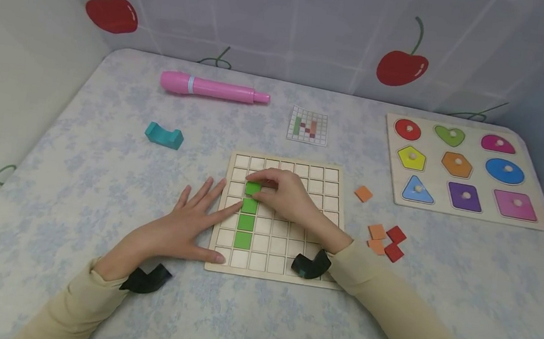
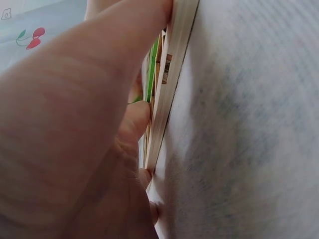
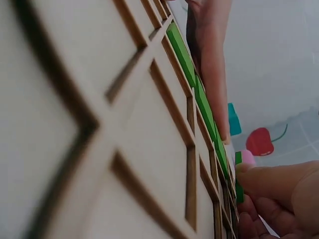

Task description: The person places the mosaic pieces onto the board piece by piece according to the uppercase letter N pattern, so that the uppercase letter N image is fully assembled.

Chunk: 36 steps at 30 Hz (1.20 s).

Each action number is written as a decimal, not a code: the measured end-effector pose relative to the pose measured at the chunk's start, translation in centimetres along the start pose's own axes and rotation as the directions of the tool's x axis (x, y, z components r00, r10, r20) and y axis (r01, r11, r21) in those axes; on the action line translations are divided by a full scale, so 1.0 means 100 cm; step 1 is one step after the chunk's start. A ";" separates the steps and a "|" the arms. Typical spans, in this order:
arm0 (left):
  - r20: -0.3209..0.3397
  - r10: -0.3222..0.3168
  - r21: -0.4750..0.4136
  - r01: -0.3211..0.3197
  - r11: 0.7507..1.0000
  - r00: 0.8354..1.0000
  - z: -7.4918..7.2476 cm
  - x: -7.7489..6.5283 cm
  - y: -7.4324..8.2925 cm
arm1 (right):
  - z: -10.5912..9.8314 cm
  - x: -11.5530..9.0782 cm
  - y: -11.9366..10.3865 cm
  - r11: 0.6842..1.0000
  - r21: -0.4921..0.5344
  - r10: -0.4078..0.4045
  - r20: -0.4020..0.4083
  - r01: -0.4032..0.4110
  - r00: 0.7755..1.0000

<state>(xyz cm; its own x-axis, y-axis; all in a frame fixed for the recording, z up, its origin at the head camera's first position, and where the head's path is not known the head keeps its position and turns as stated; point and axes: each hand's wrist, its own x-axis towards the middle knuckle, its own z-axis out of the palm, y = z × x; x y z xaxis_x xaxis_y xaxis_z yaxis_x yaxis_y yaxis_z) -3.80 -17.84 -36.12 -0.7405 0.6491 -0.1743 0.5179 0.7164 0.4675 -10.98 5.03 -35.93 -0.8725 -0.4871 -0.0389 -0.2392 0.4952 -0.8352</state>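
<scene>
A wooden grid board (image 1: pixel 267 274) lies on the table, with three green square tiles (image 1: pixel 246 222) set in one column near its left side. Between thumb and fingers my right hand (image 1: pixel 289 196) pinches another green tile (image 3: pixel 239 177), held at the upper end of that column and standing proud of the grid in the right wrist view. My left hand (image 1: pixel 182 229) is spread over the board's left edge. Its thumb rests on the lower left corner, and its index fingertip reaches the nearest set tile. In the left wrist view the palm hides much of the board.
Loose orange tiles (image 1: pixel 363 194) and red tiles (image 1: pixel 396 234) lie right of the board. A printed pattern card (image 1: pixel 308 125), pink microphone-like toy (image 1: pixel 215 89) and teal block (image 1: pixel 164 136) lie beyond it. A knobbed shape puzzle (image 1: pixel 468 169) occupies the right side.
</scene>
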 end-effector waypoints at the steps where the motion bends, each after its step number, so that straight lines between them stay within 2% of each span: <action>1: 0.001 0.000 0.000 0.000 1.000 1.000 0.000 0.000 0.000 | 0.001 0.000 0.000 1.000 -0.003 0.003 0.006 -0.003 1.000; 9: 0.001 -0.001 -0.002 0.001 1.000 1.000 -0.001 0.001 0.001 | 0.006 0.001 0.000 0.999 -0.045 -0.006 -0.017 0.005 1.000; 18: -0.002 0.004 -0.006 -0.004 1.000 1.000 0.001 0.003 0.001 | 0.006 0.000 -0.001 0.989 -0.142 -0.048 -0.020 0.044 0.999; 22: 0.005 -0.003 -0.011 0.003 1.000 1.000 0.002 0.003 0.001 | 0.002 -0.003 0.000 0.993 -0.113 -0.036 -0.027 0.033 0.999; 26: 0.014 -0.012 -0.022 0.012 1.000 1.000 0.003 0.003 0.002 | -0.018 -0.017 0.001 0.998 -0.067 -0.011 -0.085 0.006 0.996; 31: 0.014 -0.019 -0.007 0.019 1.000 1.000 0.003 0.002 0.001 | -0.065 -0.055 0.015 0.999 -0.040 -0.006 -0.206 -0.002 0.978; 34: 0.004 -0.017 0.002 0.017 1.000 1.000 0.003 0.001 -0.001 | -0.092 -0.086 0.044 0.996 -0.078 0.012 -0.300 -0.037 0.954; 36: -0.006 -0.010 -0.003 0.010 1.000 1.000 0.003 0.000 -0.002 | -0.106 -0.108 0.069 0.986 -0.121 0.063 -0.362 -0.114 0.930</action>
<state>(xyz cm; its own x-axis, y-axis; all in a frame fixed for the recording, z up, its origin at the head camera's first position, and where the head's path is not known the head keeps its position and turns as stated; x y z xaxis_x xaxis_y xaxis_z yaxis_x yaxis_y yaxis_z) -3.79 -17.87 -36.44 -0.7483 0.6401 -0.1742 0.5089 0.7223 0.4683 -7.70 21.35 -35.50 -0.9809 -0.1608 0.1097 -0.1876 0.6307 -0.7530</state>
